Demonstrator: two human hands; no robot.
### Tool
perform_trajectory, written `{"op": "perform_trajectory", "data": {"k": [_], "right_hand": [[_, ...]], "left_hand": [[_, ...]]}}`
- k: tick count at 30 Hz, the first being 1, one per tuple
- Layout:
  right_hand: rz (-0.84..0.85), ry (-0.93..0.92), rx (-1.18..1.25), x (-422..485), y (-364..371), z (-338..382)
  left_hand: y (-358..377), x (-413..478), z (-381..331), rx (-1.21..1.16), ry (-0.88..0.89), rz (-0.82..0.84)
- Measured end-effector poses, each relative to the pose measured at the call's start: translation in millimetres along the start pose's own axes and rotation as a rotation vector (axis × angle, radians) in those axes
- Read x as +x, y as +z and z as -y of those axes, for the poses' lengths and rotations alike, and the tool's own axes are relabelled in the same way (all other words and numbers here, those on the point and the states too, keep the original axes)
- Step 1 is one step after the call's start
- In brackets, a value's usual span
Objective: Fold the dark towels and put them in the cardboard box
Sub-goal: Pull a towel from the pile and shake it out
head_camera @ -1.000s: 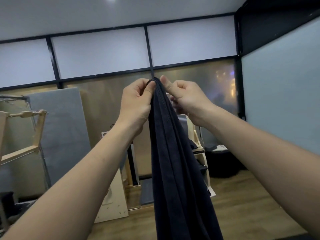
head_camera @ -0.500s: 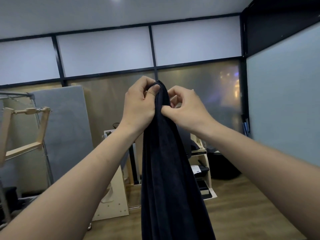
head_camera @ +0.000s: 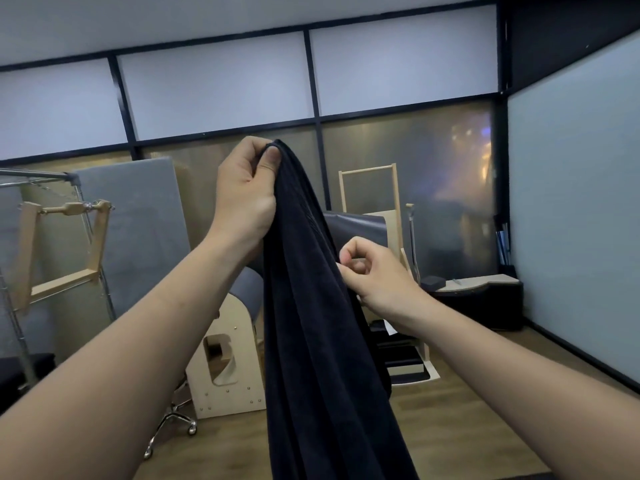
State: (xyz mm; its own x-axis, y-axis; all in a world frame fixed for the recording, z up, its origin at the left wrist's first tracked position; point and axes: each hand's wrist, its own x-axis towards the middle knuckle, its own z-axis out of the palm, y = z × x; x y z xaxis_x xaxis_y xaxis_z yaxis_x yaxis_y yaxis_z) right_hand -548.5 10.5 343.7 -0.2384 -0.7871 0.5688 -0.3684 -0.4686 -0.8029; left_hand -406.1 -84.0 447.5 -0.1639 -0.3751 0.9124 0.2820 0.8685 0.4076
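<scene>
Item: dark towel (head_camera: pixel 311 306). Held aloft at mid-frame, bunched lengthwise, hanging in long vertical folds. Lower end cut off by the bottom edge of the view; full length not determinable.

At the towel's top end: left hand (head_camera: pixel 242 195), clenched around the gathered fabric, thumb (head_camera: pixel 272 157) pressed flat on the near face. Fingers behind the fabric hidden.

On the towel's right edge, lower than the top end: right hand (head_camera: pixel 374 271), pinching that edge between thumb and forefinger, remaining fingers curled in. Exact amount of fabric in the pinch hard to make out.

Behind the towel, low and to its left: pale wooden apparatus (head_camera: pixel 225 368) with a rounded grey pad and a cut-out in its side; right part hidden by the towel. Beneath it, a castor base (head_camera: pixel 173 424), seat not visible.

Behind the towel, to its right: wooden shelf unit (head_camera: pixel 408 358) with dark flat items on its tiers, partly covered by the towel and the right forearm; contents not identifiable.

Further right of the towel: low black cabinet (head_camera: pixel 485 303) against the wall, carrying a small black box (head_camera: pixel 433 282); box closed, contents unseen.

Far left of the towel: grey panel (head_camera: pixel 138 230) leaning upright, metal rack (head_camera: pixel 34 174) cut off by the frame edge, and a wooden frame (head_camera: pixel 62 251) hung from it.
</scene>
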Motion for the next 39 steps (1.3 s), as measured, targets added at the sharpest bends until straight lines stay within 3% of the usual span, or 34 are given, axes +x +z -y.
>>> {"op": "perform_trajectory", "data": {"k": [3, 6, 8, 10, 12, 15, 16, 18, 21, 22, 24, 27, 29, 30, 33, 34, 37, 39], "right_hand": [[-0.103, -0.12, -0.045, -13.1, 6.2, -5.5], [-0.353, -0.479, -0.509, -38.9, 20.0, -19.0], [-0.335, -0.634, -0.669, -65.8, 48.9, -28.1], [-0.287, -0.615, -0.681, -92.7, 95.8, -38.2], [-0.224, -0.421, -0.639, -118.3, 143.3, -39.8], [0.025, 0.177, -0.181, -129.5, 172.6, -46.2], [0.05, 0.362, -0.023, -126.9, 171.0, -55.7], [-0.001, 0.592, 0.06, -124.7, 158.3, -80.8], [0.008, 0.733, -0.119, -107.7, 125.6, -105.1], [0.005, 0.771, -0.072, -101.1, 114.2, -111.4], [-0.102, 0.874, 0.219, -80.6, 90.3, -113.5], [-0.451, 0.911, 0.718, -41.7, 67.9, -117.5], [-0.567, 0.898, 0.798, -26.1, 63.5, -120.3], [-0.524, 0.903, 0.615, -23.1, 59.6, -124.7], [-0.029, 0.859, -0.492, -33.9, 43.8, -150.0], [0.153, 0.803, -0.735, -35.3, 34.0, -152.0], [0.461, 0.769, -1.02, -35.3, 0.3, -141.4], [0.505, 0.753, -1.211, -37.5, -20.3, -122.7]], "left_hand": [[-9.2, 0.5, 1.5, -0.083, -0.091, -0.03], [-14.4, 3.4, 2.7, -0.071, -0.119, -0.077], [-12.8, 4.9, 2.5, -0.034, -0.109, -0.1], [-6.6, 6.8, 1.4, 0.005, -0.103, -0.112], [-0.8, 8.4, -0.1, 0.017, -0.118, -0.117], [1.5, 9.4, -2.8, 0.005, -0.158, -0.118], [-0.1, 8.5, -3.8, -0.002, -0.167, -0.111], [-8.6, 6.2, -0.7, -0.007, -0.187, -0.102], [-34.2, -1.3, 15.3, -0.028, -0.267, -0.158], [-43.0, -5.0, 21.5, -0.018, -0.308, -0.181], [-56.1, -12.6, 31.9, 0.014, -0.353, -0.194], [-58.2, -16.7, 32.2, 0.001, -0.326, -0.164], [-51.7, -15.6, 26.4, -0.033, -0.291, -0.139], [-48.7, -15.1, 24.4, -0.046, -0.273, -0.132], [-50.7, -14.9, 30.1, -0.029, -0.265, -0.152], [-55.1, -15.9, 36.7, 0.0, -0.287, -0.168], [-70.4, -25.4, 64.8, 0.104, -0.396, -0.224], [-79.2, -34.1, 84.1, 0.145, -0.49, -0.283]]}}
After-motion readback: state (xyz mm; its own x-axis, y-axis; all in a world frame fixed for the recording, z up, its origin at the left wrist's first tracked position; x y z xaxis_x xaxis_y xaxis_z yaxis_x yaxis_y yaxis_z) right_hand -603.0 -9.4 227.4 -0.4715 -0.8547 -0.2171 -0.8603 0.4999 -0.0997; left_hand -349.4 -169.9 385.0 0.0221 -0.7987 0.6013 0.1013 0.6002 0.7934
